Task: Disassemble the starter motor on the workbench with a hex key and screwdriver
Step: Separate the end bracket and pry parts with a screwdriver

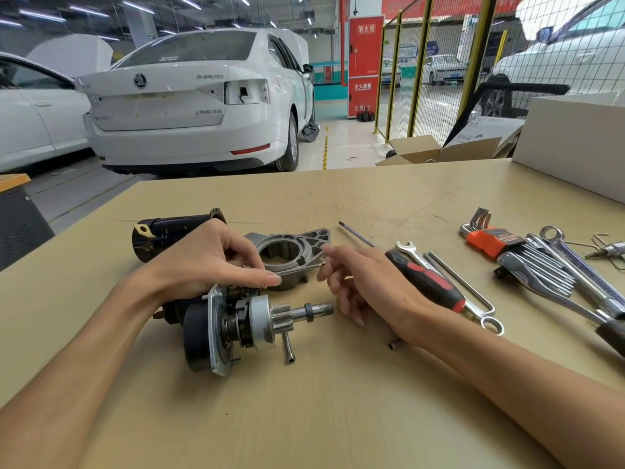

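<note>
My left hand [206, 262] pinches a thin pin [299, 268]; my right hand [365, 282] fingers are loosely spread. The pin may slip and roll off the desk [338, 401].

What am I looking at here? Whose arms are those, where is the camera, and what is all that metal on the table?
There is no machine here: a person wears a camera on the head, so the one picture looks forward and down over both bare arms at a tan workbench.

The left hand rests on a partly dismantled starter motor, whose gear and shaft stick out to the right. Its fingers hold a thin metal rod, probably a long bolt or a hex key. The right hand hovers open just beside the rod's tip.

Behind them lie the grey nose housing and the dark motor body, already taken off. A loose bolt lies by the shaft.

To the right are a red-and-black screwdriver, wrenches and an orange hex key set. White cars stand beyond.
</note>
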Action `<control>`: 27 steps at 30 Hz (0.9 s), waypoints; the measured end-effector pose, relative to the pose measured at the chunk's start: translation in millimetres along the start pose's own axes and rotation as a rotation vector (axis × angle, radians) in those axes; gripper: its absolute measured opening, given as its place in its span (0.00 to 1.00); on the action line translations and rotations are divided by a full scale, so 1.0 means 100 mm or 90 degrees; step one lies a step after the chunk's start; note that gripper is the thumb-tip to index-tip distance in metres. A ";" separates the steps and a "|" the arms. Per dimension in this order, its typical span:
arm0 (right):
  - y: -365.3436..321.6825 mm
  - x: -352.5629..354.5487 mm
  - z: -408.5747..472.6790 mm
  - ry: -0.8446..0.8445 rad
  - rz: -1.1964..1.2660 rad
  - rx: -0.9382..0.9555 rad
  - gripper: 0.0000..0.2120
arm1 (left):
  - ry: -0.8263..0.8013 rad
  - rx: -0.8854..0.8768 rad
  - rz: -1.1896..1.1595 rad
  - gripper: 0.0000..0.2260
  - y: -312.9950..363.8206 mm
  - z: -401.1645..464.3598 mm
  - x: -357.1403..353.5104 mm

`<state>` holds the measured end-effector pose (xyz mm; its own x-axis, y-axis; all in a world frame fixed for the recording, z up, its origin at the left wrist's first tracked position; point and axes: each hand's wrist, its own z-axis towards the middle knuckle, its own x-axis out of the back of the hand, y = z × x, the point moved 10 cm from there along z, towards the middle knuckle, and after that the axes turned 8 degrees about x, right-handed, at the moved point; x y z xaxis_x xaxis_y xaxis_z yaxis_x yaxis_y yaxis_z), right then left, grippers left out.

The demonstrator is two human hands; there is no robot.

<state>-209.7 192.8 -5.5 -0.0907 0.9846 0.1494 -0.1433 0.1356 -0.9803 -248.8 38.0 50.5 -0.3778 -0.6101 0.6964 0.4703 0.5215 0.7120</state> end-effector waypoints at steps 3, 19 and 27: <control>-0.04 -0.06 -0.02 -0.039 -0.060 0.015 0.17 | -0.007 -0.001 0.001 0.11 0.00 0.00 -0.01; -0.11 -0.12 -0.03 -0.065 -0.008 0.049 0.20 | -0.019 0.015 -0.012 0.08 -0.03 0.02 -0.03; -0.06 -0.04 -0.02 -0.045 -0.034 0.036 0.12 | -0.016 0.013 -0.012 0.07 -0.03 0.01 -0.02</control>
<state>-206.8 188.6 -0.7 -0.1503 0.9657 0.2116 -0.2045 0.1790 -0.9624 -250.6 38.3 46.8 -0.4064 -0.6055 0.6842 0.4467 0.5215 0.7269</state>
